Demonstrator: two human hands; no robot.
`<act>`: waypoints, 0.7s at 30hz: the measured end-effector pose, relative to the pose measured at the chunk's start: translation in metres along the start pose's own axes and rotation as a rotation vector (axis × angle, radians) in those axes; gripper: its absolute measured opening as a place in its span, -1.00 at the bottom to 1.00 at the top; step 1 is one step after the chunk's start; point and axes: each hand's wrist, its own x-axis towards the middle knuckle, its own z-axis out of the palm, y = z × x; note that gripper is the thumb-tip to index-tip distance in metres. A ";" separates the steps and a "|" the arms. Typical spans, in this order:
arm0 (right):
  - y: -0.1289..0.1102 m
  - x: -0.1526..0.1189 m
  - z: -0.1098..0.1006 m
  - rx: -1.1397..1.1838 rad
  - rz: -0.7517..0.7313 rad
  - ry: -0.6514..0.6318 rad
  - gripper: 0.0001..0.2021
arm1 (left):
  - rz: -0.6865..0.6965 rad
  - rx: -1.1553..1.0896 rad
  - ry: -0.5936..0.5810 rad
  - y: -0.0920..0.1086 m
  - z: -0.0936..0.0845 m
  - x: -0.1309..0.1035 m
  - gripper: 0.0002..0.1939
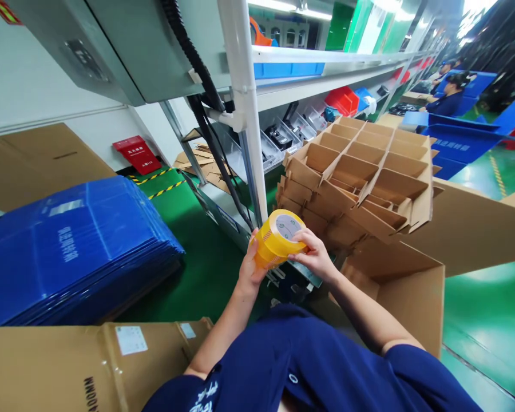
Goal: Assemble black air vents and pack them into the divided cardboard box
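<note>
Rolls of yellow tape (273, 245), stacked one against another, are held up in front of my chest near the white post. My left hand (251, 264) is wrapped round their left side. On the right, my right hand (315, 255) grips the rim of the nearest roll, with the thumb and fingers at its grey-white core. The left fingertips are partly hidden behind the tape.
Cardboard dividers (369, 166) are piled above an open carton (412, 292) at the right. Folded blue sheets (77, 246) lie left, above a closed carton (47, 366). A white post (249, 126) and shelving stand ahead. A person (450, 98) sits far right.
</note>
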 end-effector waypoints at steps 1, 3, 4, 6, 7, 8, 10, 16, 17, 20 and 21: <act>-0.003 -0.003 0.000 0.007 0.002 -0.001 -0.55 | -0.005 -0.005 0.026 0.002 0.002 -0.004 -0.44; -0.008 -0.008 0.001 0.013 -0.003 0.015 -0.56 | -0.015 -0.014 0.063 0.005 0.006 -0.012 -0.46; -0.009 -0.011 0.002 0.014 -0.010 0.028 -0.57 | -0.017 -0.014 0.068 0.008 0.009 -0.016 -0.46; -0.011 -0.014 0.002 0.019 -0.027 0.052 -0.59 | -0.020 -0.003 0.068 0.014 0.014 -0.024 -0.47; -0.012 -0.015 0.002 0.023 -0.035 0.053 -0.60 | -0.014 0.012 0.066 0.017 0.017 -0.026 -0.47; -0.012 -0.015 0.001 0.026 -0.043 0.042 -0.61 | 0.003 0.037 0.062 0.020 0.020 -0.028 -0.45; -0.011 -0.013 -0.001 0.000 -0.061 -0.007 -0.62 | 0.069 0.098 0.062 0.025 0.025 -0.030 -0.38; -0.005 -0.013 -0.003 -0.446 -0.041 0.045 -0.55 | 0.329 0.197 0.103 0.025 0.031 -0.033 -0.27; -0.005 -0.014 0.000 -0.504 -0.040 0.087 -0.54 | 0.353 0.208 0.104 0.024 0.030 -0.034 -0.27; -0.006 -0.016 0.014 -0.492 -0.042 0.115 -0.47 | 0.448 0.278 0.129 0.018 0.026 -0.040 -0.22; -0.008 -0.015 0.020 -0.425 -0.008 0.113 -0.45 | 0.478 0.309 0.140 0.015 0.024 -0.041 -0.19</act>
